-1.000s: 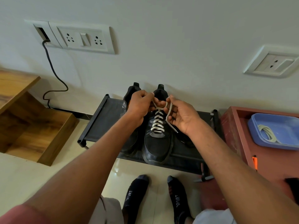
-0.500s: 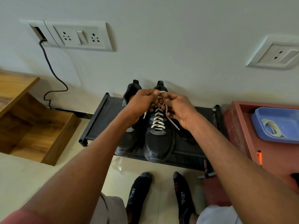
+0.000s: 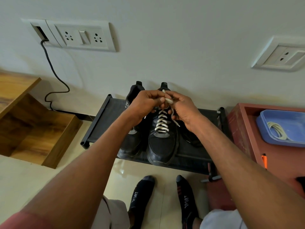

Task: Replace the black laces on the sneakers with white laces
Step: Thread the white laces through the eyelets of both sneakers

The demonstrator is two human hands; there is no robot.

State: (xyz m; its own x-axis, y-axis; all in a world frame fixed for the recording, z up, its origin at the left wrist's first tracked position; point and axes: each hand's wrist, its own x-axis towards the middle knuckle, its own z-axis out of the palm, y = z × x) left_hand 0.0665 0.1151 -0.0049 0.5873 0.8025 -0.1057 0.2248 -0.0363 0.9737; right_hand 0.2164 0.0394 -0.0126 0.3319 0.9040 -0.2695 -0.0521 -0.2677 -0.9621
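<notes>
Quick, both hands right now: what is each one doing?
Left hand: pinching the white lace above the sneaker.
Right hand: gripping the same white lace.

wall close behind sneakers; rack bare to their left

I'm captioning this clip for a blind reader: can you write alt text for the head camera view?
Both hands, left hand and right hand, pinch the ends of a white lace above a black sneaker already laced in white, on a low black rack. A second black sneaker sits beside it; a blue tray holds another white lace.
</notes>
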